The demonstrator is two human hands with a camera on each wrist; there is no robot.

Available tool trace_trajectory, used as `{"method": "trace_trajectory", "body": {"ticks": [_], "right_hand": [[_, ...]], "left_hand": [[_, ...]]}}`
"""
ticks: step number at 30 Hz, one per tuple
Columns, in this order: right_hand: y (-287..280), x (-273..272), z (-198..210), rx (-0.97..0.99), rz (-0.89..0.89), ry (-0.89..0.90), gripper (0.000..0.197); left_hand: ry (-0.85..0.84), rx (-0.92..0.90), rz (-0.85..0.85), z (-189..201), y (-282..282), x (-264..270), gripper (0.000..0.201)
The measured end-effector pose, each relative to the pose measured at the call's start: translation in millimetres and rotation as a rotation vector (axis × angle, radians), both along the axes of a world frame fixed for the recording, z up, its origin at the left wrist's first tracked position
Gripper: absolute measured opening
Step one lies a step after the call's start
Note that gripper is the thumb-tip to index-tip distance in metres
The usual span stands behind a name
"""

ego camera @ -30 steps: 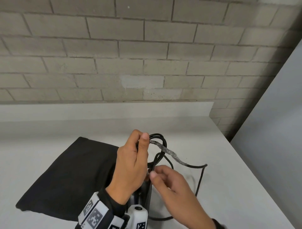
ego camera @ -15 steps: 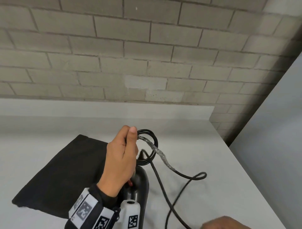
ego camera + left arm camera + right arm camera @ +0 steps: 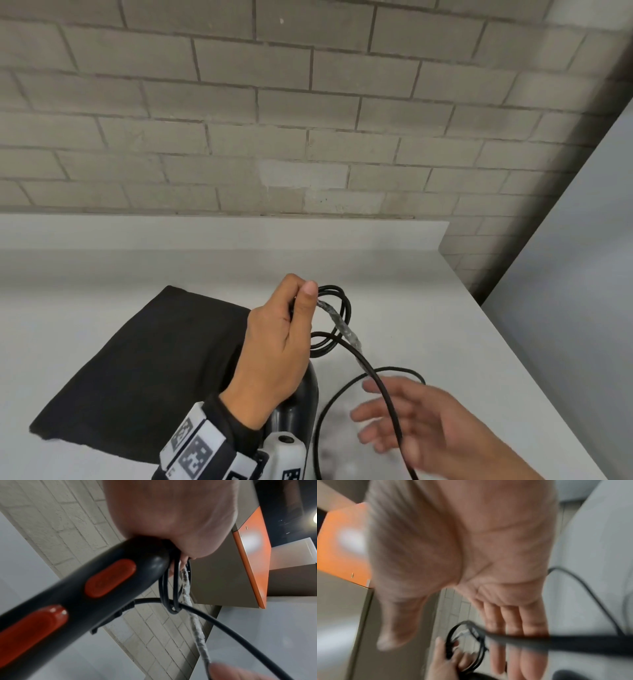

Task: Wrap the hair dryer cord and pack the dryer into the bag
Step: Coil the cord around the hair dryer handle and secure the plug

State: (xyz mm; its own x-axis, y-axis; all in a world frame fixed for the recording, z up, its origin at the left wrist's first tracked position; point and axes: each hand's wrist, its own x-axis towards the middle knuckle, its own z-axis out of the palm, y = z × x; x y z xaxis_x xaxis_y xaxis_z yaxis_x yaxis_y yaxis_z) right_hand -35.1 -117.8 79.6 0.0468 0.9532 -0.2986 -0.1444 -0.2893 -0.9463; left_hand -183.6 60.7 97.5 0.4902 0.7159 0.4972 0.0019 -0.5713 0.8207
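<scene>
My left hand (image 3: 281, 353) grips the top of the black hair dryer's handle (image 3: 301, 401) together with a few small loops of its black cord (image 3: 337, 308), held above the table. The left wrist view shows the handle (image 3: 68, 595) with two red buttons and the loops (image 3: 171, 588) hanging from my fist. A taped stretch of cord (image 3: 342, 325) leads down from the loops. My right hand (image 3: 421, 428) is blurred, fingers spread and straight, and the loose cord (image 3: 387, 401) runs across it. The black bag (image 3: 144, 370) lies flat to the left.
The white table (image 3: 445, 325) ends at a right edge close to my right hand. A grey brick wall (image 3: 308, 137) rises behind a low ledge. An orange-faced cabinet (image 3: 248, 561) shows in the left wrist view.
My right hand let go near the loops, dropped out of view at the bottom, and has come back up under the loose cord. The left hand kept hold of dryer and loops.
</scene>
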Motion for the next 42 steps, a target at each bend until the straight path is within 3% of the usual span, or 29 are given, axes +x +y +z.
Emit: {"method": "trace_trajectory", "body": {"ticks": [2, 5, 7, 10, 14, 19, 22, 24, 25, 28, 31, 34, 39, 42], "right_hand": [[16, -18, 11, 0.039, -0.036, 0.091, 0.08], [32, -40, 21, 0.037, -0.125, 0.05, 0.046], [33, -42, 24, 0.088, -0.183, 0.006, 0.034], [23, -39, 27, 0.206, -0.229, -0.111, 0.04], [-4, -33, 29, 0.352, -0.171, -0.126, 0.057], [-33, -7, 19, 0.494, -0.197, -0.023, 0.044], [-40, 3, 18, 0.304, -0.31, -0.296, 0.056], [-39, 8, 15, 0.17, -0.395, -0.555, 0.042], [-35, 10, 10, 0.115, -0.414, -0.605, 0.031], [-18, 15, -9, -0.012, -0.514, -0.717, 0.034], [-1, 15, -27, -0.002, -0.598, -0.981, 0.022], [19, 2, -26, 0.149, -0.597, -1.163, 0.03], [51, -41, -9, 0.186, -0.319, -0.821, 0.042], [57, -53, -7, 0.23, -0.279, -0.902, 0.034]], "left_hand": [[0.018, 0.022, 0.007, 0, -2, 0, 0.035], [0.034, 0.034, -0.003, 1, -3, -1, 0.033], [0.041, 0.044, 0.011, 1, -2, -2, 0.034], [0.039, 0.048, 0.053, 2, 3, -5, 0.039], [0.025, 0.015, 0.062, 3, 5, -6, 0.042], [0.051, 0.029, 0.037, 1, 7, -2, 0.041], [0.034, 0.002, 0.045, 1, 10, 0, 0.041], [0.027, -0.013, 0.036, 1, 10, 1, 0.04], [0.03, -0.013, 0.031, 0, 9, 1, 0.039], [0.049, 0.003, 0.014, 2, 5, 3, 0.038], [0.056, 0.003, 0.012, 2, 3, 3, 0.04], [0.056, 0.007, 0.025, 1, 4, 3, 0.042], [0.051, 0.014, 0.06, 2, 6, 5, 0.037], [0.034, -0.004, 0.106, 2, 8, 4, 0.034]]}}
